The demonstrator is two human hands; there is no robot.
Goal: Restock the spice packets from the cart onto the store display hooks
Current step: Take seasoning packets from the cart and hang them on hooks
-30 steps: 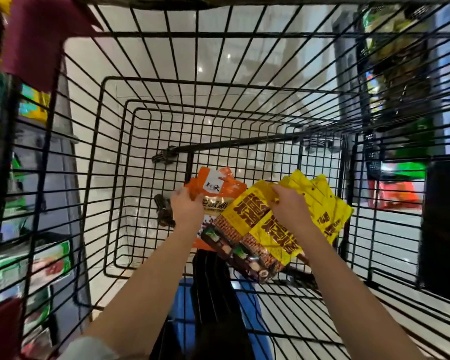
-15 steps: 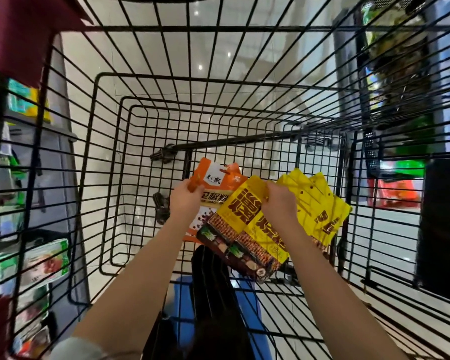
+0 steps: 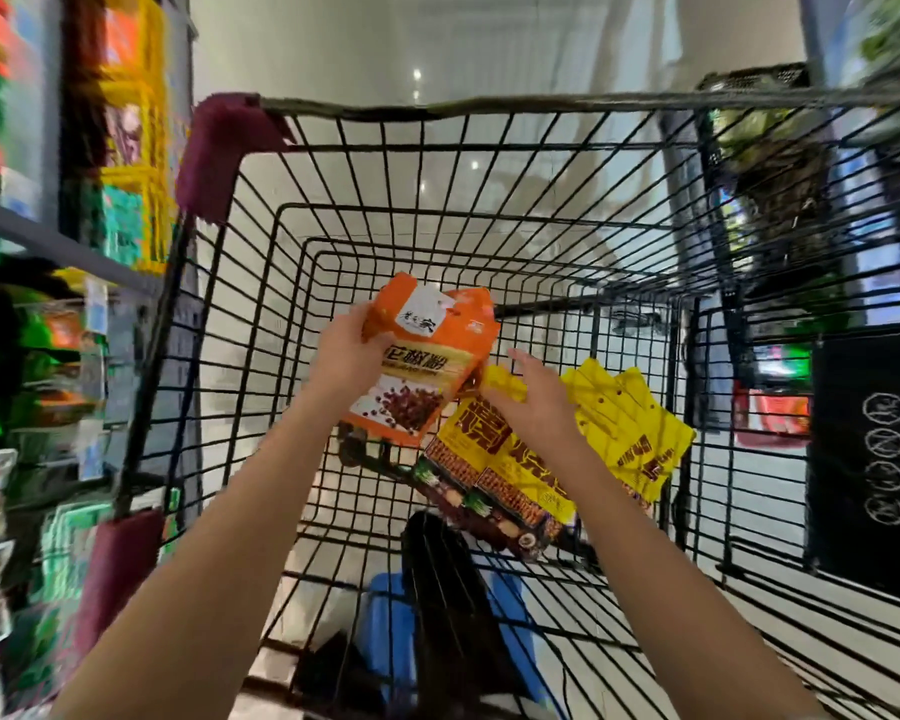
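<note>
As left hand lifts gripped orange packet, right hand opens over yellow packets.

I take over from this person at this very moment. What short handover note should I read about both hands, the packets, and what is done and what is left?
Left hand: grips the orange packet, held up inside the cart.
Right hand: open, fingers spread, resting on the yellow packets.
Things: the yellow packets lie in a fanned pile on the cart floor. The shelves on the left are blurred, and no hooks can be made out.
Done: orange packet picked up.
Left: hang it on the display, then the yellow packets.
</note>
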